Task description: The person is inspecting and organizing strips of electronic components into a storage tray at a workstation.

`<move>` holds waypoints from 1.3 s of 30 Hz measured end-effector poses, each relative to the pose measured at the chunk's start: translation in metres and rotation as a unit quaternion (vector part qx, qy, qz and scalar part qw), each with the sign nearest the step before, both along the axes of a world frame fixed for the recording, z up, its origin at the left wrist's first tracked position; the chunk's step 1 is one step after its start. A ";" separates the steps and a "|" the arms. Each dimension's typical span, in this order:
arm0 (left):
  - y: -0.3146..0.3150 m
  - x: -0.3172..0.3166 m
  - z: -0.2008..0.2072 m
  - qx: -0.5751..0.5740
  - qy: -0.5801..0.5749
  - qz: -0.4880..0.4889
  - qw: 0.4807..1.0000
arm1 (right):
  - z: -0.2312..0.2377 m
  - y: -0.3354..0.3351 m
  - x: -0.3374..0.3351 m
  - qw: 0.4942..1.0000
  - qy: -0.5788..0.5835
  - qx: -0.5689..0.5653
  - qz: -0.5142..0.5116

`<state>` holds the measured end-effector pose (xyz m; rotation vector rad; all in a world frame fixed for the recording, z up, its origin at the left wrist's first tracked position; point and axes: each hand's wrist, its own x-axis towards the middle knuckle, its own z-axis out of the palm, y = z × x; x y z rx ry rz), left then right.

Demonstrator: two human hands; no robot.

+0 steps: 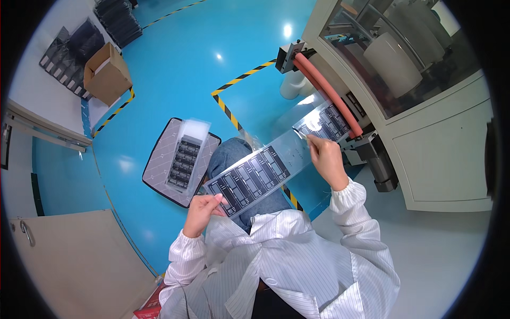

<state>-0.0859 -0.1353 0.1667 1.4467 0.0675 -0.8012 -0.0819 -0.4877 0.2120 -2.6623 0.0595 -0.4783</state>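
A clear film strip (300, 151) printed with black panels runs slantwise from the machine's pink roller (332, 95) down over my lap. My left hand (202, 212) pinches its near left end, thumb on top. Farther along, at a bare clear stretch between two printed sections, my right hand (326, 160) is closed on a thin, shiny tool (300, 133) touching the film; its exact kind is too small to tell. A stack of similar printed sheets (185, 159) lies on a dark-edged patterned pad (159, 154) left of my knee.
A pale machine cabinet (441, 154) with a window and a white roll (393, 66) inside stands on the right. Black-and-yellow tape (228, 111) marks the blue floor. At the far left are a cardboard box (108, 74) and stacked dark trays (118, 21); a door (69, 260) is near left.
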 end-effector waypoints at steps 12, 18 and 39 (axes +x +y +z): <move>0.014 -0.016 -0.004 -0.017 -0.008 0.120 0.993 | 0.004 0.023 0.003 0.991 -0.001 0.130 0.009; 0.022 -0.019 -0.002 -0.012 0.004 0.141 0.990 | -0.002 0.030 -0.006 0.989 -0.007 0.151 -0.003; 0.060 -0.032 0.002 0.017 -0.027 0.165 0.986 | -0.006 0.065 -0.020 0.985 -0.046 0.165 0.028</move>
